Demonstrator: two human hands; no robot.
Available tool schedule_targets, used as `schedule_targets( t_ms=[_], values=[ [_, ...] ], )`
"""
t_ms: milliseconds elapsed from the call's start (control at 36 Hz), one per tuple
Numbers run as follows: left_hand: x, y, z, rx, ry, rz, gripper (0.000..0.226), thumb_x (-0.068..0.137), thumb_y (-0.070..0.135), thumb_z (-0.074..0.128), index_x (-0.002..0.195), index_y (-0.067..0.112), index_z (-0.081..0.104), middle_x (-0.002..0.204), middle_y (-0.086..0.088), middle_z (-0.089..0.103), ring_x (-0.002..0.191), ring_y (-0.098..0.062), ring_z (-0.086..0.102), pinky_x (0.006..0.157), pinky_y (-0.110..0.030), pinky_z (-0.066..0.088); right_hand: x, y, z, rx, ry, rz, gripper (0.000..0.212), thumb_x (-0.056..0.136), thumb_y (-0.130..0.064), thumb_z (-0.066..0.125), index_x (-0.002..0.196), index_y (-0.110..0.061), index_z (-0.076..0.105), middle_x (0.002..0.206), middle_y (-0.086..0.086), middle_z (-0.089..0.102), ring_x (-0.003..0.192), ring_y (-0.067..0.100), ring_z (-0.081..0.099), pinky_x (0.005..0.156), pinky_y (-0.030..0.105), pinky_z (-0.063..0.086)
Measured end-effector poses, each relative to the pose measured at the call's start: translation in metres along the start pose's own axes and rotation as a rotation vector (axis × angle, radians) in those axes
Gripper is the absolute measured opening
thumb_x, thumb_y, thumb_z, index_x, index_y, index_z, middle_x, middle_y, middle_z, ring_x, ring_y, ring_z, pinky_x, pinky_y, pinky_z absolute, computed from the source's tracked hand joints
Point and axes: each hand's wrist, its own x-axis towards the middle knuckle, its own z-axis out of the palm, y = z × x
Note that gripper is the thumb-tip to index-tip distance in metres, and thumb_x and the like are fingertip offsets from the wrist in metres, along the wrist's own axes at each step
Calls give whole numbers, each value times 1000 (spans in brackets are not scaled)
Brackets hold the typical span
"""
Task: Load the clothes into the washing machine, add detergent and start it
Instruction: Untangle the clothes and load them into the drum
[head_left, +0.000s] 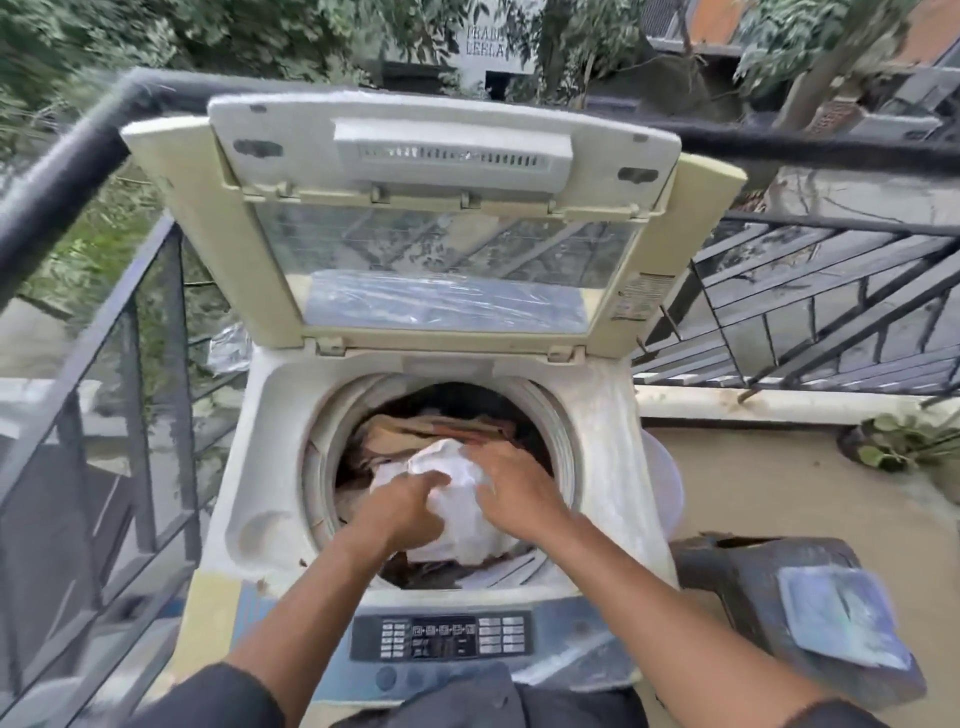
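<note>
the left hand (402, 512) and right hand (511, 486) both press fingers into a white garment (457, 499), soft, light, best bunched mid-fold, near the drum (545, 415) front rim.

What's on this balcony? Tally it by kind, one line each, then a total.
Washer: 1
Raised lid: 1
Control panel: 1
White cloth: 1
Brown clothes, a heap: 1
Hands: 2, left hand, right hand
Potted plant: 1
Total: 8
</note>
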Motion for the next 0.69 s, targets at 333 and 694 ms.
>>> schedule_targets(
  t_ms=[333, 694],
  values=[
    [37, -18, 55, 328, -476, -154, 60, 107, 35, 34, 166, 30, 29, 172, -5, 33, 157, -30, 33, 129, -51, 22, 26, 20, 82, -343, -666, 156, 62, 100, -52, 20, 159, -39, 34, 171, 2, 28, 155, 35, 28, 121, 63, 23],
    [35, 5, 30, 228, -339, -20, 51, 110, 37, 46, 160, 30, 43, 163, -6, 47, 147, -30, 47, 117, -36, 38, 5, -3, 38, -132, -480, 130, 45, 107, -42, 44, 141, -18, 61, 152, 13, 54, 140, 36, 51, 110, 40, 43]
  ],
)
